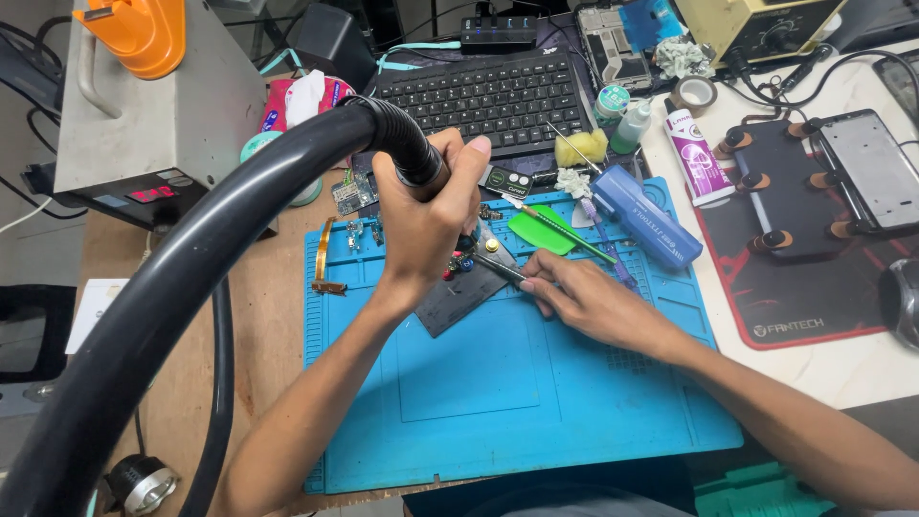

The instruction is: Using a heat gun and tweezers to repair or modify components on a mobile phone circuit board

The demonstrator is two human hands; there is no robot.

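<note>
At a cluttered repair bench, seen from above: far left, a grey box (158,105) w/ a red readout, an orange cone (144,33) on top. A thick black hose (220,239) sweeps up from the bottom-left corner and arcs over to the left hand (426,215), whose fingers are wrapped tight round the hose's nozzle end, tip pointed down at a small dark board (459,292) lying on the blue mat (498,402). A gold flex strip (324,258) lies at the mat's left edge. Just right of the board, the right hand (584,302) rests on the mat, fingers pinched on tweezers (498,268) whose tips meet the board under the nozzle; what they grip, if anything, is prob. too small to tell. Behind the hands: a black keyboard (488,96), a green pick (541,230), a blue case (646,215). Further right, a white-and-purple tube (697,158), then a phone (876,172) clamped in a black holder (790,191) on a red-edged pad (814,316).
</note>
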